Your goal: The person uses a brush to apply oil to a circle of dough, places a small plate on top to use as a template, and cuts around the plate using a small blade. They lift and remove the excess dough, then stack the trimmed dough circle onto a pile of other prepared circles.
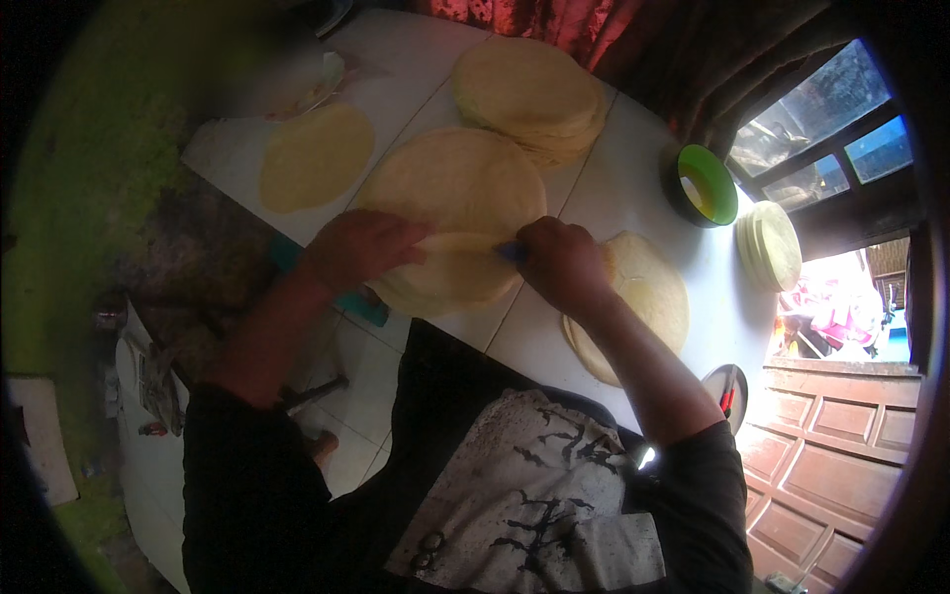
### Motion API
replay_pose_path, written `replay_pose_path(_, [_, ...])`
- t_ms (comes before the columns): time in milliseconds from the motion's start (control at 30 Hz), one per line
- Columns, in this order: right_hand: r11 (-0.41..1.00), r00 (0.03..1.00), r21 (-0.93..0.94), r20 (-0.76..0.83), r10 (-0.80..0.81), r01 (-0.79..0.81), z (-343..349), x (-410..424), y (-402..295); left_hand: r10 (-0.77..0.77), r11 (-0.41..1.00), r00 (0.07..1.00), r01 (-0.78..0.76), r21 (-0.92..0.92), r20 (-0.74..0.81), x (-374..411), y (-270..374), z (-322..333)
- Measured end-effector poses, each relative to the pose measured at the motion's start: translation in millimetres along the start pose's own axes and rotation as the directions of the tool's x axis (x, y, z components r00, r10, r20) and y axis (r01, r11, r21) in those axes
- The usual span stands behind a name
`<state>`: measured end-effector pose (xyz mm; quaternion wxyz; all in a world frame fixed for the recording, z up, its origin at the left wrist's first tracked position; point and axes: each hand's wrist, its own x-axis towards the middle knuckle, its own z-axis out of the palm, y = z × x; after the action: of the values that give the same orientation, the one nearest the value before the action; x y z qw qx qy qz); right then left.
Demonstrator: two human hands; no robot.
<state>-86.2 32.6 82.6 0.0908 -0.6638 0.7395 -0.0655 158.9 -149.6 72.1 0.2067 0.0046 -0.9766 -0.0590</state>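
Before me a stack of thin round dough sheets (456, 178) lies on the white tiled table. Across its near part runs a curved sheet edge, with paler dough showing below it. My left hand (364, 249) is at the stack's left side, fingers reaching over the dough near that edge; whether they pinch a sheet is unclear. My right hand (568, 260) is closed around a small blue object (509, 252), whose tip points left over the stack's right edge. Most of this object is hidden in the fist. A smaller dough stack (646, 297) lies partly under my right forearm.
Behind stands another tall stack of dough rounds (527, 89). One single sheet (318, 157) lies at the left. Toward the right are a green bowl (709, 185), a small pale stack (772, 246) and a round plate with a red-handled utensil (727, 401). The table (512, 327) ends before my body.
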Motion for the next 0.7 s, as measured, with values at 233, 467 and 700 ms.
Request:
replay_pose_path(233, [0.996,0.993,0.069,-0.099,-0.057,0.064,-23,11,6,-0.054,0.992,0.997,0.06,-0.107,0.061,-6,-17,-4])
replay_pose_path(467, [0.981,1.0,0.191,-0.011,-0.019,0.021,-75,43,12,-0.56,0.754,0.81,0.585,-0.299,0.175,15,-24,-31])
replay_pose_path(700, [0.962,0.867,0.027,-0.442,-0.231,0.27,-82,96,54,-0.765,0.441,0.633,0.649,-0.62,0.119,54,-58,-51])
